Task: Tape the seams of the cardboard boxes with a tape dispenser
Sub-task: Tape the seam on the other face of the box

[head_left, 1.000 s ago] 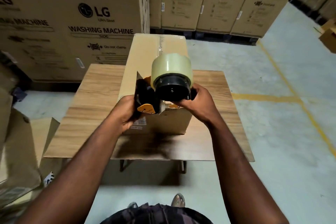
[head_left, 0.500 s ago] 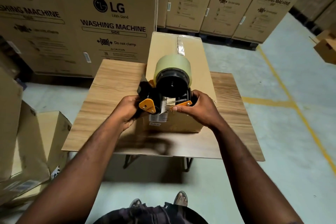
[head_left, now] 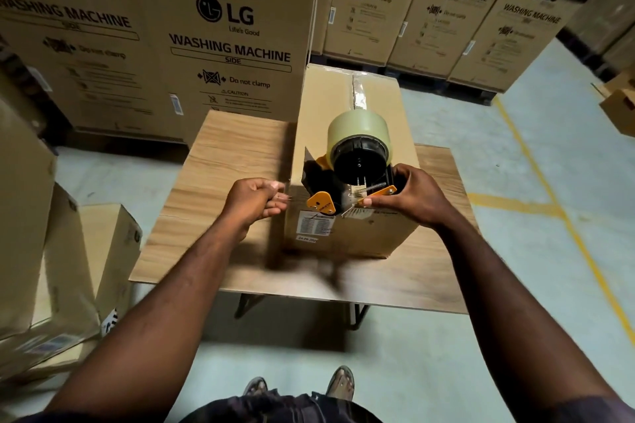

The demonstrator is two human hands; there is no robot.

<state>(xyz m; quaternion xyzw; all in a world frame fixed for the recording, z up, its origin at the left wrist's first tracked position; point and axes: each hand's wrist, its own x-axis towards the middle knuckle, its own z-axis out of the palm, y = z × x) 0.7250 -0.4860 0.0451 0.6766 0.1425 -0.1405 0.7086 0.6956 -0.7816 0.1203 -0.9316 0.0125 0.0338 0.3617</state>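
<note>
Progress looks decent: a tape strip (head_left: 357,96) runs along the top seam of the cardboard box (head_left: 343,113) on the table (head_left: 223,161). Your right hand (head_left: 412,196) grips the tape dispenser (head_left: 357,161) at the box's near top edge. Your left hand (head_left: 254,203) sits just left, fingers curled, can't tell if it's pinching anything. I'd guess the near end still needs taping. Big cartons (head_left: 171,45) crowd the far side, with more room to the right.

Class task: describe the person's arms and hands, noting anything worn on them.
Both forearms are bare. The left hand and right hand wear no gloves, and no watch or rings show. A dark sleeve edge seems to start high on the right arm.
</note>
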